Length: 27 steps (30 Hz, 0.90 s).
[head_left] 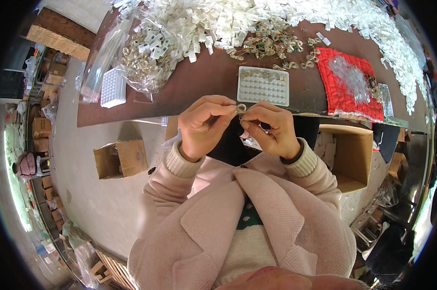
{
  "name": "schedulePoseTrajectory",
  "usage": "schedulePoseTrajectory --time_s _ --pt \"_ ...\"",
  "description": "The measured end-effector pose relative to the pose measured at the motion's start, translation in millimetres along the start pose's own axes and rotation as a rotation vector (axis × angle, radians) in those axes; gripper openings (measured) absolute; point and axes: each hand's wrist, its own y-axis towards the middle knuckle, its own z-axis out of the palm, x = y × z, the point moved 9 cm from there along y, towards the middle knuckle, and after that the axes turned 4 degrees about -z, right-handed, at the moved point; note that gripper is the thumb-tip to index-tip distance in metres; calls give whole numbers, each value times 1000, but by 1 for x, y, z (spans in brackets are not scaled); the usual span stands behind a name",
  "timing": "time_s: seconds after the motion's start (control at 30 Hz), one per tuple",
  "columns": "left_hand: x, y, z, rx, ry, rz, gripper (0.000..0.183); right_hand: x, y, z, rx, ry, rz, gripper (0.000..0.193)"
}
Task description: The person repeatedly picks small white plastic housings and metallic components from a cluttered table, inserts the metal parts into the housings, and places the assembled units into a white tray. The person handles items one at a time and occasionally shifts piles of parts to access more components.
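Note:
My left hand (203, 126) and my right hand (271, 126) meet in front of my chest, just below the table edge. Both pinch one small clear ring-shaped part (241, 108) between thumb and fingertips. Straight beyond the hands a white tray with many small wells (263, 87) lies on the brown table (213, 77); only its top row holds a few small pieces. Behind the tray lies a loose heap of ring parts (271, 46).
A clear bag of ring parts (148, 60) and a white block tray (113, 88) lie at the left. A red quilted pad (349, 87) with clear pieces lies at the right. White plastic pieces (276, 14) cover the far side. Open cardboard boxes (121, 158) (351, 154) stand on the floor.

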Motion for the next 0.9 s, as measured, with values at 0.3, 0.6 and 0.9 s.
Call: schedulePoseTrajectory --time_s 0.3,0.6,0.9 --pt "-8 0 12 137 158 87 21 10 2 -9 -152 -236 -17 16" --pt "23 -2 4 32 -176 -236 47 -32 -13 -5 -277 540 294 15" --pt "24 -17 -3 -71 -346 -240 25 -17 -12 -24 -277 177 230 25"
